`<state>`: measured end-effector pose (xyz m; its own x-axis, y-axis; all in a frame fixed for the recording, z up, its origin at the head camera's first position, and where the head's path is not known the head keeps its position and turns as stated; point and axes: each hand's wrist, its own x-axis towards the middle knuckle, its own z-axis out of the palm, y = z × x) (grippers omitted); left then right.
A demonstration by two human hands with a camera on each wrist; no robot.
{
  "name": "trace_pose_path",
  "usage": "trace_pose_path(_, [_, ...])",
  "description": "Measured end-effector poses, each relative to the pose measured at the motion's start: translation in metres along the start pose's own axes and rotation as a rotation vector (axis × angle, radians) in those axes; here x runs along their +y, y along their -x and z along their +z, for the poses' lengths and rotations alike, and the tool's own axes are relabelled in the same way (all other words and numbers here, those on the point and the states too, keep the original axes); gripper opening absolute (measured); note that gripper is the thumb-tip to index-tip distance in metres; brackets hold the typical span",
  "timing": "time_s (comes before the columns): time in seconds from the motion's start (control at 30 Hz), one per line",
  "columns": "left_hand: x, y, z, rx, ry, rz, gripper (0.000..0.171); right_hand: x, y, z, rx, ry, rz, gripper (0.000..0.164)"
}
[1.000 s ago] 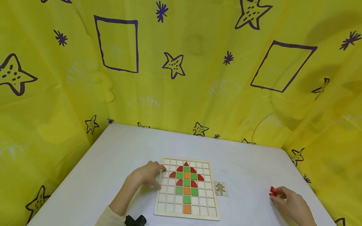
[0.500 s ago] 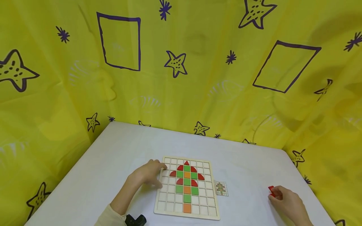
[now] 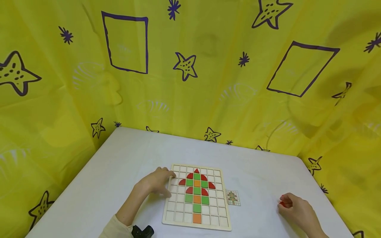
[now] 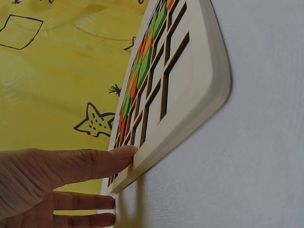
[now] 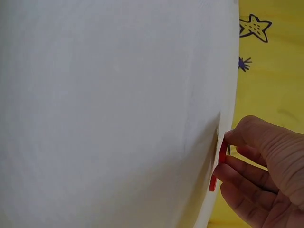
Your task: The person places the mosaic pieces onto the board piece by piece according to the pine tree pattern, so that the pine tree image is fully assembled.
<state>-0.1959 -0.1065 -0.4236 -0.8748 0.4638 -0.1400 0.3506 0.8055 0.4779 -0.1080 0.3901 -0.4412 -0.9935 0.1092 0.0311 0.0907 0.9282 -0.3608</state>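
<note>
A wooden grid board (image 3: 214, 210) lies on the white table, with green, orange and red tiles forming a tree shape in its cells. My left hand (image 3: 155, 182) rests at its left edge, fingers loosely spread; in the left wrist view the thumb (image 4: 102, 164) touches the rim. Off to the right of the board, my right hand (image 3: 300, 211) pinches a small red tile (image 5: 223, 151) between thumb and fingers. A second red tile (image 5: 212, 183) shows just beside it at the fingertips, close to the table. In the head view the fingers mostly cover both.
Against the board's right edge lies a small pattern card (image 3: 233, 197) printed with a similar tree. A black strap-like device (image 3: 143, 232) is at my left wrist. Yellow curtains (image 3: 190, 99) with drawn stars enclose the back and sides of the table (image 3: 253, 172).
My right hand has shifted slightly left with the red tiles, and its fingers now cover more of them. The left hand has stayed at the board's edge.
</note>
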Motion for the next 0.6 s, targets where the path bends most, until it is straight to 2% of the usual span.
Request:
trace_pose_path(0.2, [0.0,0.0,0.001,0.002,0.001,-0.006,0.061,-0.024,0.002,0.005,0.064,-0.022,-0.073,0.018])
trace_pose_path(0.47, [0.001,0.0,0.001,0.004,0.0,-0.016,0.061,-0.059,0.003,0.017,0.225,-0.094,-0.273,0.019])
trace_pose_path(0.6, [0.001,0.0,0.001,0.004,-0.002,-0.016,0.06,-0.075,0.002,0.023,0.277,-0.147,-0.372,0.021])
